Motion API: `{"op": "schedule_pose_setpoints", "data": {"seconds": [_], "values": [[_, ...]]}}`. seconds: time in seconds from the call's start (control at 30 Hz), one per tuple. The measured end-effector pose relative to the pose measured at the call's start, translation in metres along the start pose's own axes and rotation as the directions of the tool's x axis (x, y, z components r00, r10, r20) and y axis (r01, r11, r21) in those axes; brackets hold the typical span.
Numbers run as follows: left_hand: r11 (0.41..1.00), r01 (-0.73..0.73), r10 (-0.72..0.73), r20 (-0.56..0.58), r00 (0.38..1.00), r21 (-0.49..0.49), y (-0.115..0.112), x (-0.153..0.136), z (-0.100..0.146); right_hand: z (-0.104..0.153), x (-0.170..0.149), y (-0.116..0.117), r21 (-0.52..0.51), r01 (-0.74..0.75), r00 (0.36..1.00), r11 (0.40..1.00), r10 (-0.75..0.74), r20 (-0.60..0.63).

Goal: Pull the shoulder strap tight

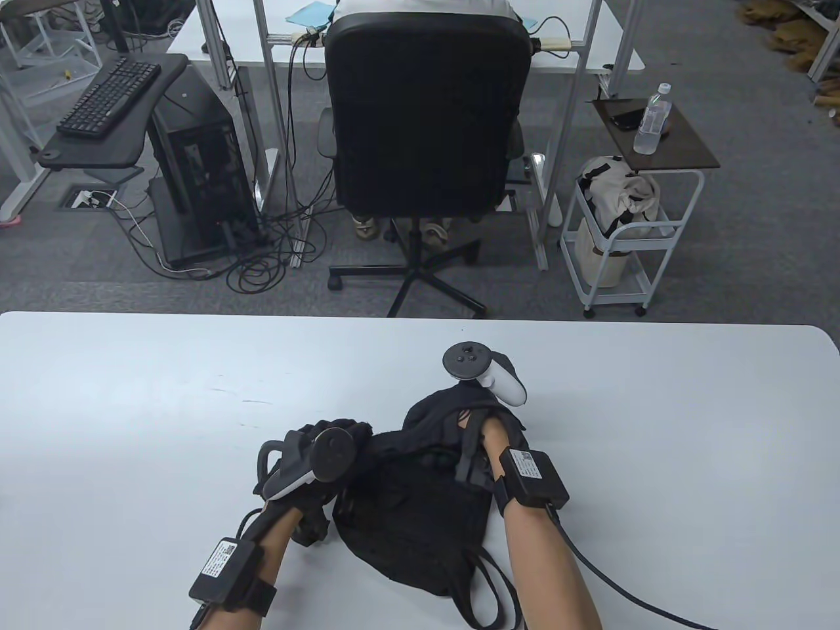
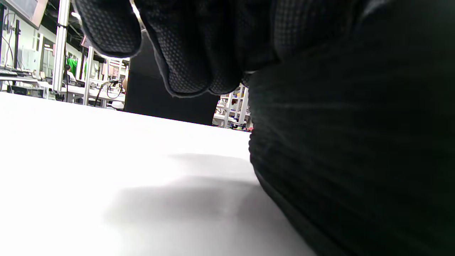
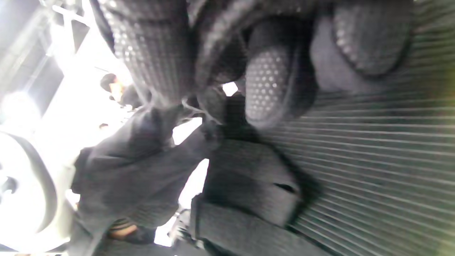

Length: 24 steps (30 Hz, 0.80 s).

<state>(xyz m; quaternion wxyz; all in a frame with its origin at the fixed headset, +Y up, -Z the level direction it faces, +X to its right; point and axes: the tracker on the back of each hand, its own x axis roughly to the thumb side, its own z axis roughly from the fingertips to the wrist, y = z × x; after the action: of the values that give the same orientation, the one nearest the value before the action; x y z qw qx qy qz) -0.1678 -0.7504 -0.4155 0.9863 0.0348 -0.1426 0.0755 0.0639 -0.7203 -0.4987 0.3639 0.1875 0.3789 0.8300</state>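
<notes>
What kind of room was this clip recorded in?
Most likely an office or lab workspace: a swivel chair at a desk, a keyboard beside a PC tower, and grey carpet. Both hands work on a black bag on a white table.

An office or lab workroom: grey carpet, a black swivel chair (image 1: 426, 118) at a far white desk (image 1: 610, 39), a keyboard (image 1: 108, 97) and PC tower (image 1: 200, 170) far left, a wheeled cart (image 1: 630, 223) right, beyond the near white tabletop (image 1: 164, 407).
</notes>
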Motion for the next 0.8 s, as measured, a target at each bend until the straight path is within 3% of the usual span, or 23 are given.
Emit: {"op": "schedule_pose_setpoints", "data": {"seconds": [0.13,0.33,0.43,0.63,0.8], "values": [[0.999,0.048,-0.048,-0.005,0.999,0.005,0.002,0.002,0.000,0.009,-0.008,-0.003,0.034,-0.102,0.983,0.994,0.106,-0.149],[0.996,0.088,-0.088,-0.018,0.996,0.007,0.001,0.003,0.001,0.011,-0.008,-0.003,0.049,-0.276,0.924,0.960,0.279,-0.262],[0.995,0.103,-0.103,-0.026,0.994,0.002,-0.001,0.001,0.000,0.014,-0.007,-0.002,0.066,-0.266,0.931,0.962,0.274,-0.241],[0.996,0.091,-0.091,-0.027,0.996,0.019,0.000,0.003,0.000,0.021,-0.009,-0.009,-0.021,-0.291,0.925,0.957,0.275,-0.262],[0.994,0.109,-0.109,-0.027,0.994,0.016,0.001,0.002,0.001,0.029,-0.013,-0.010,0.038,-0.288,0.916,0.957,0.286,-0.280]]}}
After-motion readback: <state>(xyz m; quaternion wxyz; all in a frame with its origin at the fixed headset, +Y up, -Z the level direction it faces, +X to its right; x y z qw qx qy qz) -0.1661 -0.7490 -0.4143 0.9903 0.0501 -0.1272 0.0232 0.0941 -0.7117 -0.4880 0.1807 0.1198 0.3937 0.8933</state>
